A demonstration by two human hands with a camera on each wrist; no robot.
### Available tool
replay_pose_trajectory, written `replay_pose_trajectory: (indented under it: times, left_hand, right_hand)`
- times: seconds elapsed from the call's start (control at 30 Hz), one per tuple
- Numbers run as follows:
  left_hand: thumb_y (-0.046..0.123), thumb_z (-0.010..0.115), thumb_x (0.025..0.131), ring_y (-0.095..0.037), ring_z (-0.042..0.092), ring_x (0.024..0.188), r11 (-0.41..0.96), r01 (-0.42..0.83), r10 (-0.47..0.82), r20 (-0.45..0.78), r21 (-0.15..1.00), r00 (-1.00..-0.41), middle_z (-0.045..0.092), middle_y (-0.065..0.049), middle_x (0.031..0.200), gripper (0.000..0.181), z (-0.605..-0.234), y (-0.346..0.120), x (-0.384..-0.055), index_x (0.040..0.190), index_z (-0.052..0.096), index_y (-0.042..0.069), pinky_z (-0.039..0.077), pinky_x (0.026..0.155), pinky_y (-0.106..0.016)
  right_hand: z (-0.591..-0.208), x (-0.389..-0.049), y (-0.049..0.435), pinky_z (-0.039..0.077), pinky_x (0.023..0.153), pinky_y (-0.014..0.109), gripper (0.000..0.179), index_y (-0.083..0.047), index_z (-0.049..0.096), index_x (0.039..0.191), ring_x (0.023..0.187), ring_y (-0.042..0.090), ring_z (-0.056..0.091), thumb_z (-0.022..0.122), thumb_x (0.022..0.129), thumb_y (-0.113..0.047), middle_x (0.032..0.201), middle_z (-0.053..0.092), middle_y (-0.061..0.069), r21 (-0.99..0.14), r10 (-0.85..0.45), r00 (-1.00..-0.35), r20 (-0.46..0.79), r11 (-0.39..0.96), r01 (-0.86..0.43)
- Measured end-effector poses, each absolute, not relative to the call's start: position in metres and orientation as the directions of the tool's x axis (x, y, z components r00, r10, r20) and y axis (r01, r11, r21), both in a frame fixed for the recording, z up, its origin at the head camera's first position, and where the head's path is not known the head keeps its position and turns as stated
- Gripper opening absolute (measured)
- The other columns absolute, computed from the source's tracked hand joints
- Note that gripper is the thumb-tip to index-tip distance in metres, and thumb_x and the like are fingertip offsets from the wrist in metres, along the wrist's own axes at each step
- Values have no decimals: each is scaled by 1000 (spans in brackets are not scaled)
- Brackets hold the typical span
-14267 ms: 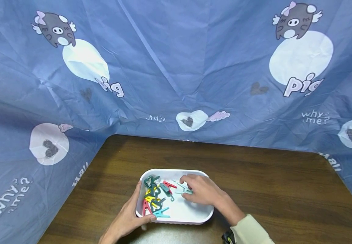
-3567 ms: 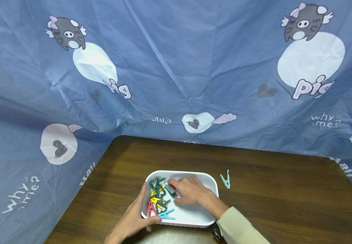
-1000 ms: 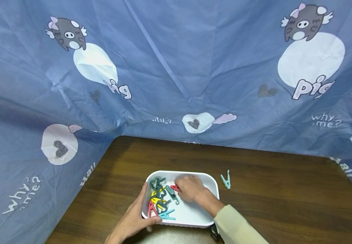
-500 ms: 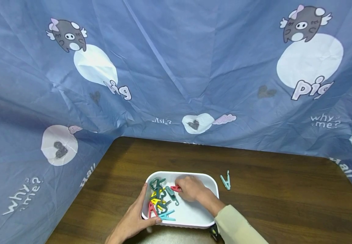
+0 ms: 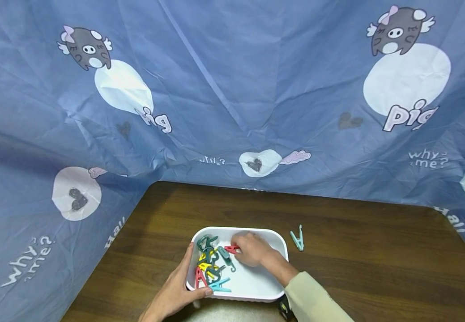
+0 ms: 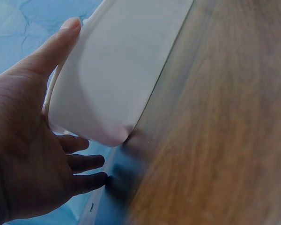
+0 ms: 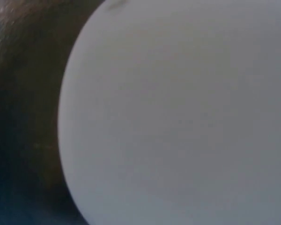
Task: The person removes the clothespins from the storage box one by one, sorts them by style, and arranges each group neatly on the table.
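Observation:
A white plastic tray [image 5: 256, 286] stands on the table with several clothespins inside. My left hand [image 5: 176, 286] holds its near left corner, thumb along the front rim and index finger up the left side. In the left wrist view the other fingers spread beside the tray wall. My right hand [image 5: 252, 250] reaches into the tray and pinches a red clothespin [image 5: 231, 249], its far end hidden by the fingers. Just left of it lies a dark green clothespin with a hook [image 5: 226, 257]. The right wrist view shows only the white tray, blurred.
Yellow clothespins [image 5: 205, 266], dark green ones [image 5: 207, 243], another red clothespin [image 5: 200, 277] and a light blue one [image 5: 221, 285] crowd the tray's left side. A pale teal clothespin [image 5: 298, 239] lies on the wooden table [image 5: 357, 250]. Patterned blue cloth [image 5: 216, 89] hangs behind.
Since the oldest frame, the pale teal clothespin has gone from the tray to the table at right. My right hand has moved onto the red clothespin, staying almost still this last second.

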State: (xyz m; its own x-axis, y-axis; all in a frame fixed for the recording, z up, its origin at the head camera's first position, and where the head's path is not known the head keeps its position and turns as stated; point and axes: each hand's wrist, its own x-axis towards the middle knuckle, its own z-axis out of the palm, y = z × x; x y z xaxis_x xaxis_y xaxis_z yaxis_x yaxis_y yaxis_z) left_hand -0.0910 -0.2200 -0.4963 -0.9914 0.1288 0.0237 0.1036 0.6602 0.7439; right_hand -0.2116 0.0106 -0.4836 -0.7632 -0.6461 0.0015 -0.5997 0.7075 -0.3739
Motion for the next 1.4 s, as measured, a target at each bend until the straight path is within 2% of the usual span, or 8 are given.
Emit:
replay_pose_trajectory:
  times: [0.37,0.67,1.2,1.4]
  left_hand:
    - [41,89,71,-42,34,146,646,88,130,4,758,-992,24,-25,164,125,-494,-219,-91,162,9,8,33,116,-59]
    - [40,89,72,-39,34,146,643,77,136,-14,762,-991,23,-23,165,125,-493,-219,-91,162,8,9,33,117,-57]
    - [40,90,70,-41,35,146,655,105,129,27,749,-991,26,-25,163,126,-493,-219,-91,161,11,6,33,116,-58]
    - [41,89,71,-40,34,147,654,95,135,7,751,-991,25,-24,164,126,-493,-219,-91,162,9,7,33,117,-58]
  right_hand:
    - [-486,-214,13,40,64,24,16,-12,69,98,71,10,50,74,84,-13,80,65,-1,-442,-647,-763,-1,684,-580]
    - [-484,-212,14,40,63,24,19,-11,69,100,71,11,51,75,83,-12,82,67,0,-470,-644,-765,-3,676,-567]
    - [-475,-211,19,51,73,27,20,-10,69,105,81,12,61,74,86,-13,99,74,4,-498,-647,-761,44,646,-578]
    - [-471,-210,22,48,67,24,18,-10,70,102,75,10,57,74,85,-12,95,73,4,-502,-646,-760,66,637,-585]
